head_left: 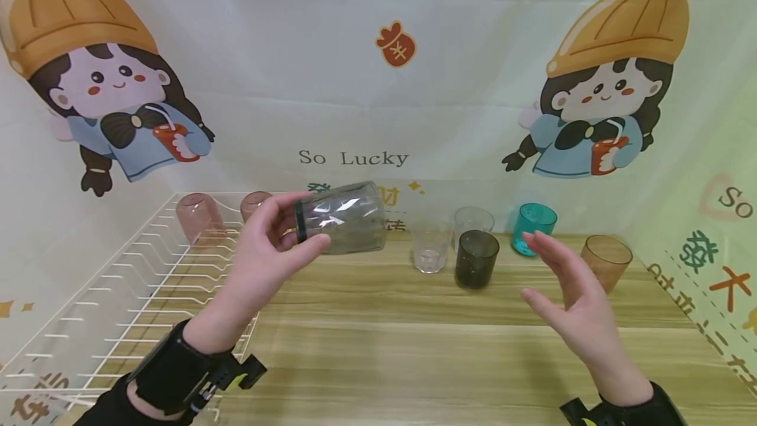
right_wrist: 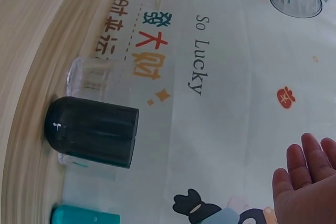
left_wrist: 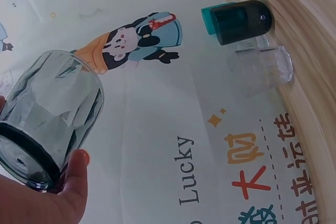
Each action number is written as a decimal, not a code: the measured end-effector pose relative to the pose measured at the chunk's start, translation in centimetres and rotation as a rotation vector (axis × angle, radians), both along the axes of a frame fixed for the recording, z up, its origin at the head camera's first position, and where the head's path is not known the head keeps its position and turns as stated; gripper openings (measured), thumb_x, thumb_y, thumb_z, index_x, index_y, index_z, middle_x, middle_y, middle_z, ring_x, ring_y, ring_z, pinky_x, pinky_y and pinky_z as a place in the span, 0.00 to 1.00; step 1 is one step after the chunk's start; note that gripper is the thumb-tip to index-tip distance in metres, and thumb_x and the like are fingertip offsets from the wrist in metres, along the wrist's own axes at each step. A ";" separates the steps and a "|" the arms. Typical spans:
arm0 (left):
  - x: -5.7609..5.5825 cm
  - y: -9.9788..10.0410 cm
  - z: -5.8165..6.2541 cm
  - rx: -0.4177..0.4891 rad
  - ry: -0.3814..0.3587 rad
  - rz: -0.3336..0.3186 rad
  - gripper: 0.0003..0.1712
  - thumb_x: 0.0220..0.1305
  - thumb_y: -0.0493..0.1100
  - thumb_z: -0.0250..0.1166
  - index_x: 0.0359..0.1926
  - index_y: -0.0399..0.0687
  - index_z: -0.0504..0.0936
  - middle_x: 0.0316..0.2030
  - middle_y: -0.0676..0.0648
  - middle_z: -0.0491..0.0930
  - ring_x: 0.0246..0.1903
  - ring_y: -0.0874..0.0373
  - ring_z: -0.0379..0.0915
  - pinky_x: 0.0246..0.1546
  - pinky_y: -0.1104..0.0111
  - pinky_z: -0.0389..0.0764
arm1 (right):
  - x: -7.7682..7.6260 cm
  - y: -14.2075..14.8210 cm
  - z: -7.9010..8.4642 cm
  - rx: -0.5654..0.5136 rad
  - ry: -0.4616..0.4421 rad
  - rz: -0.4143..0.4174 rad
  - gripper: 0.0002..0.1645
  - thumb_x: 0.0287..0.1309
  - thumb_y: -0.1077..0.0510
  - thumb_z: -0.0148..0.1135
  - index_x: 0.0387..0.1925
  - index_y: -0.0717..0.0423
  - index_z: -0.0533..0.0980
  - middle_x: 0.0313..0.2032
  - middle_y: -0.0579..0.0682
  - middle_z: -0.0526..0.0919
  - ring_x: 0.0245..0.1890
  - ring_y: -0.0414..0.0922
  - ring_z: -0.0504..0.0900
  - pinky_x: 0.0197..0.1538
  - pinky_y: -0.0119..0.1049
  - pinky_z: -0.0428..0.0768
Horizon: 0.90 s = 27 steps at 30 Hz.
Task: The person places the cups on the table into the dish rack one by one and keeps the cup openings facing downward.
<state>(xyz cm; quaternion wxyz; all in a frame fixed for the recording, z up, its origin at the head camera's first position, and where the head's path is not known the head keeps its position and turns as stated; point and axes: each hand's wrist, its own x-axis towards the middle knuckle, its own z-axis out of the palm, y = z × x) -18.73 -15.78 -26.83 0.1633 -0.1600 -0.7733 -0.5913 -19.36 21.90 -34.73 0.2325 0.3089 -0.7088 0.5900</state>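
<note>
My left hand (head_left: 266, 242) grips a clear grey-tinted glass (head_left: 349, 219) by its thick dark base, above the table. The glass lies on its side in the air, its mouth pointing right. In the left wrist view the thumb presses against the base end of the glass (left_wrist: 58, 108). My right hand (head_left: 576, 307) hovers with fingers spread and holds nothing. Behind it on the table stand a teal glass (head_left: 535, 229) and an amber glass (head_left: 606, 261). A dark grey glass (head_left: 476, 261) stands between the two hands, beside a clear glass (head_left: 430, 248).
A white wire rack (head_left: 136, 311) occupies the left side, with a pink glass (head_left: 200, 215) upside down on it and another pink glass (head_left: 255, 204) partly behind my left hand. A second clear glass (head_left: 473, 217) stands behind the dark one. A printed cloth (head_left: 331, 84) hangs behind the wooden table (head_left: 414, 360).
</note>
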 end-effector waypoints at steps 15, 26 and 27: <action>0.1 -2.8 0.0 -0.059 -0.008 0.135 0.31 0.55 0.38 0.69 0.59 0.42 0.68 0.47 0.49 0.73 0.45 0.62 0.73 0.45 0.83 0.76 | -0.4 0.9 -0.7 0.114 0.047 -0.090 0.43 0.44 0.82 0.59 0.65 0.69 0.60 0.64 0.48 0.70 0.65 0.36 0.66 0.66 0.22 0.61; -0.3 -4.4 0.2 -0.136 -0.028 0.198 0.33 0.57 0.44 0.68 0.61 0.43 0.67 0.47 0.50 0.71 0.44 0.62 0.70 0.42 0.85 0.74 | -0.8 2.0 -1.8 0.204 0.016 -0.211 0.43 0.45 0.80 0.62 0.65 0.65 0.62 0.63 0.43 0.70 0.63 0.31 0.65 0.64 0.19 0.61; -0.4 -4.6 0.2 -0.140 -0.025 0.198 0.33 0.57 0.44 0.68 0.62 0.43 0.67 0.47 0.50 0.71 0.44 0.62 0.70 0.42 0.85 0.74 | -0.9 2.1 -1.9 0.205 0.010 -0.220 0.42 0.45 0.79 0.63 0.65 0.65 0.63 0.63 0.41 0.70 0.63 0.31 0.65 0.64 0.18 0.61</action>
